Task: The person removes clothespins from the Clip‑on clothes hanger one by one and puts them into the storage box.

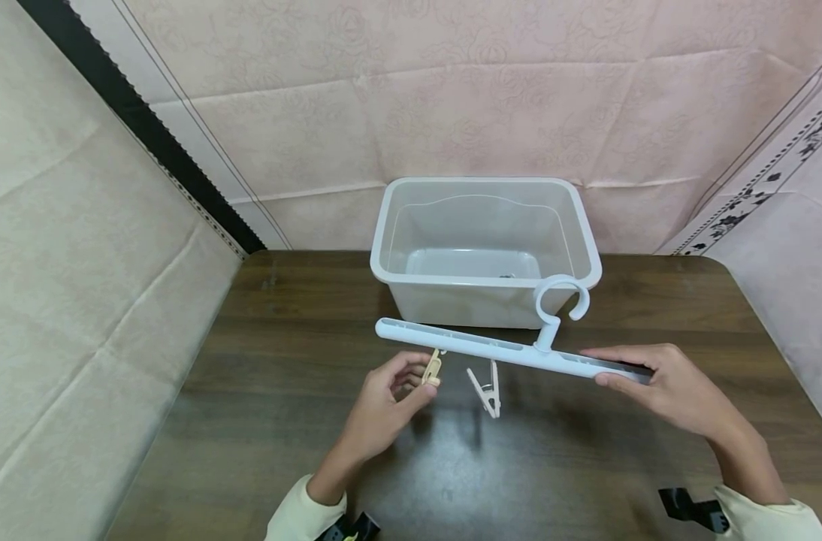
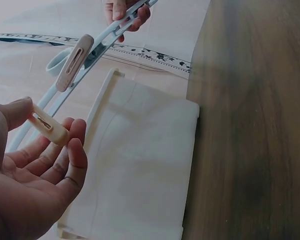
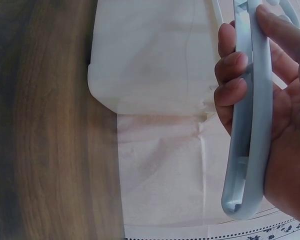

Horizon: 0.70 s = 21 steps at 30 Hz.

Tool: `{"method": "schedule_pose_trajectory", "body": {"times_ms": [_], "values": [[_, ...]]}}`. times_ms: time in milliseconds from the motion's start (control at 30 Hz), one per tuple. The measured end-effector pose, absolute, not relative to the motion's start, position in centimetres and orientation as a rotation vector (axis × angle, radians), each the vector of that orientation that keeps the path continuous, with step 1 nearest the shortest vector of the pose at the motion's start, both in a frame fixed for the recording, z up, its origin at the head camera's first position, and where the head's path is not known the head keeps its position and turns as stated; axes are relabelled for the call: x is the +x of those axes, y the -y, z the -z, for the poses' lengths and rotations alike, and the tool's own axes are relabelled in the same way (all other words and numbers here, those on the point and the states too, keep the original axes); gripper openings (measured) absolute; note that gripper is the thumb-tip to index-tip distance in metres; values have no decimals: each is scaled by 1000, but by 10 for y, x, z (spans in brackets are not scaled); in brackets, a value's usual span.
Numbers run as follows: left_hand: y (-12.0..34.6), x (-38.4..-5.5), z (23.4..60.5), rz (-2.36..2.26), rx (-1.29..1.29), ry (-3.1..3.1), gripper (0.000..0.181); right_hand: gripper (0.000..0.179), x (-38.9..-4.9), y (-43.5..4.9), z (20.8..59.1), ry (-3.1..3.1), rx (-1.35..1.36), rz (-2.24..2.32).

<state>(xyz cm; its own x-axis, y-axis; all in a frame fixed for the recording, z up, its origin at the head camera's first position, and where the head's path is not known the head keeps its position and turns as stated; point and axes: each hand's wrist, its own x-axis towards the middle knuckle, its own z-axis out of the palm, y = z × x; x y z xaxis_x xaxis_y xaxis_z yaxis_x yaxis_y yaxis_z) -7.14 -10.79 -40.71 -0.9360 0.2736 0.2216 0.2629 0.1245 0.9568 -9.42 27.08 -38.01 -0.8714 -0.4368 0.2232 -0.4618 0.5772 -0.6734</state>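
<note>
My right hand (image 1: 675, 387) grips one end of a light blue hanger (image 1: 465, 343), holding it raised above the table with its hook pointing up. In the right wrist view the fingers curl round the hanger's bar (image 3: 262, 115). A pale pink clothespin (image 1: 487, 389) hangs from the bar near its middle, clipped on. To the left of it, my left hand (image 1: 391, 398) pinches a cream-yellow clothespin (image 1: 433, 368) between thumb and fingers. Its upper tip is right at the bar's underside in the head view. The left wrist view shows this yellow clothespin (image 2: 49, 127) across the fingers.
Behind the hanger a white plastic bin (image 1: 400, 297) stands at the back of the dark wooden table (image 1: 282, 421). Something small shows on its floor. Pale patterned cloth (image 1: 492, 113) covers the back and both sides.
</note>
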Motion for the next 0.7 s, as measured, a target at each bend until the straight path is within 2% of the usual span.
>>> {"method": "schedule_pose_trajectory", "body": {"times_ms": [267, 700], "values": [[112, -70, 410, -1879, 563, -2430, 27, 35, -94, -272, 382, 2759, 758, -1193], [110, -68, 402, -1830, 864, -2520, 28, 36, -94, -273, 383, 2727, 768, -1181]]}}
